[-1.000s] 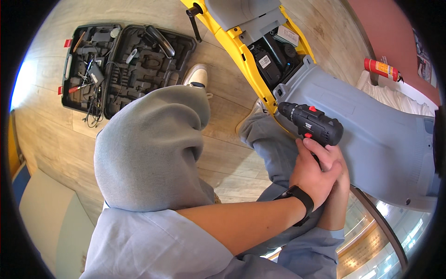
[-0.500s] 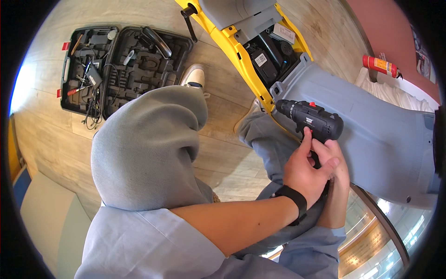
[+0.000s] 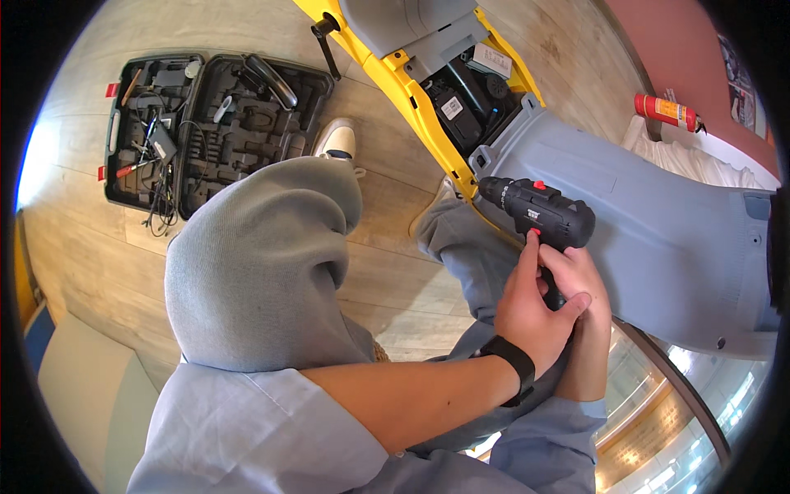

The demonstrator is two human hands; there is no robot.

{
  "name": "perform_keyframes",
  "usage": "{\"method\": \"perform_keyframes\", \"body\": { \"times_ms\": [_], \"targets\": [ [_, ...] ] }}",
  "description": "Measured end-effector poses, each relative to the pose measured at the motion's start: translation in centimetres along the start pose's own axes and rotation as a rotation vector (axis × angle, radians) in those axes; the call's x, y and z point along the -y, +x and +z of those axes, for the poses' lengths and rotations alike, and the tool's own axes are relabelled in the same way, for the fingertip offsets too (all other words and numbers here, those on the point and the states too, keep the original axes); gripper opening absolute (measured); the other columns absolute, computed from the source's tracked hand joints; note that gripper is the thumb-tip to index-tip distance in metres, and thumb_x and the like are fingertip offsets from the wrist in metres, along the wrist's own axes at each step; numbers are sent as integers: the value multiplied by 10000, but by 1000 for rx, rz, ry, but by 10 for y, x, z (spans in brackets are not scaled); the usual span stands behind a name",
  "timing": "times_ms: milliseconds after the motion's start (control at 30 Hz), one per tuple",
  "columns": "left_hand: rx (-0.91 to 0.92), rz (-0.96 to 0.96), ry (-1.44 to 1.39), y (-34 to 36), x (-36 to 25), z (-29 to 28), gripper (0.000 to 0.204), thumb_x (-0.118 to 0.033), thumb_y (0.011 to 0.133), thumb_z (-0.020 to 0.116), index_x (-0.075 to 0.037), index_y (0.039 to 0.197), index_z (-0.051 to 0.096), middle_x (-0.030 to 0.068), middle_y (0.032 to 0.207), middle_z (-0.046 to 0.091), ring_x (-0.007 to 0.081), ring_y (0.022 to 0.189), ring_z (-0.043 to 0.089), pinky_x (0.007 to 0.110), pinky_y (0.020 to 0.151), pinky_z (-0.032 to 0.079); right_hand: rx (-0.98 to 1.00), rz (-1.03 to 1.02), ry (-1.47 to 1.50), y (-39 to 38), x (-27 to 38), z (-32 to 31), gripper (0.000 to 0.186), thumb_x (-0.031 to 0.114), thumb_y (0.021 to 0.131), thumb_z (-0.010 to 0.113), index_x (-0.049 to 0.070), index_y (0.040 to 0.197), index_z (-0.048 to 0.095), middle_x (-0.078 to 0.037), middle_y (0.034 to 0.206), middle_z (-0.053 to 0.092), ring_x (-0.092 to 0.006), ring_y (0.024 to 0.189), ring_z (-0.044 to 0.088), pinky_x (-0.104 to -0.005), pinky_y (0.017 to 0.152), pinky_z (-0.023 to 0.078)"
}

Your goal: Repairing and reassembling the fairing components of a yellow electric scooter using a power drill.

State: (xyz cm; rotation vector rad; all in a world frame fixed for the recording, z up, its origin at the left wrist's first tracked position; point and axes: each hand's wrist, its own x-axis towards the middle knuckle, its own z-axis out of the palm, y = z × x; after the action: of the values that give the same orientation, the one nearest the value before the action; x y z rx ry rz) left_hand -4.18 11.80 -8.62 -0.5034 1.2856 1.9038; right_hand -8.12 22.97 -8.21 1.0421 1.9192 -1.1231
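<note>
A black cordless drill [image 3: 539,212] with a red switch on top is held over the grey panel, its chuck toward the upper left. My right hand [image 3: 586,284] is wrapped round its handle from the right. From the other side, my left hand [image 3: 531,309], a black band on its wrist, closes over the handle too. Its index finger stretches up to a red button [image 3: 535,233] on the drill's side, and its thumb lies across the right hand. The chuck's front end is near the yellow frame's edge; I cannot make out a bit in it. Fingers hide most of the handle.
A yellow-framed machine [image 3: 411,103] with an open compartment [image 3: 473,99] and a long grey panel [image 3: 658,222] lies at the upper right. An open black tool case [image 3: 239,156] with cables and tools stands on the floor at left. A red fire extinguisher [image 3: 665,110] is at far right.
The whole view has shifted slightly. Both hands stay on the drill, which sits a little farther left in the picture. The index finger remains at the red button.
</note>
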Motion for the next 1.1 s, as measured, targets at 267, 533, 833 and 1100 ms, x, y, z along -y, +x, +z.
{"method": "perform_keyframes", "body": {
  "times_ms": [267,533,833,1100],
  "targets": [
    [-18,66,80,6,4,2,976,-191,743,800,37,1451,167,108,1042,506,184,881,522,302,780,488,-19,55,-12,5,-1,1,98,102,826,537,12,801,566,-21,646,533,-110,508,501,-274,452,399],
    [-41,50,94,5,-1,2,943,-178,731,802,21,1404,172,124,1036,509,201,871,538,327,790,488,-13,-78,26,1,4,5,89,51,791,541,5,855,582,-24,644,537,-105,527,505,-268,448,400],
    [-49,23,90,5,-4,4,939,-177,726,805,17,1396,177,132,1053,519,205,891,554,331,808,494,5,-67,11,-1,5,1,118,34,786,535,7,889,585,-31,653,540,-111,528,504,-268,446,400],
    [-37,39,51,6,-5,0,917,-167,731,801,15,1389,189,146,1069,526,222,914,566,333,820,492,-13,-49,14,0,6,4,105,35,784,528,6,873,577,-32,657,542,-114,531,507,-274,454,401]
  ]
}}
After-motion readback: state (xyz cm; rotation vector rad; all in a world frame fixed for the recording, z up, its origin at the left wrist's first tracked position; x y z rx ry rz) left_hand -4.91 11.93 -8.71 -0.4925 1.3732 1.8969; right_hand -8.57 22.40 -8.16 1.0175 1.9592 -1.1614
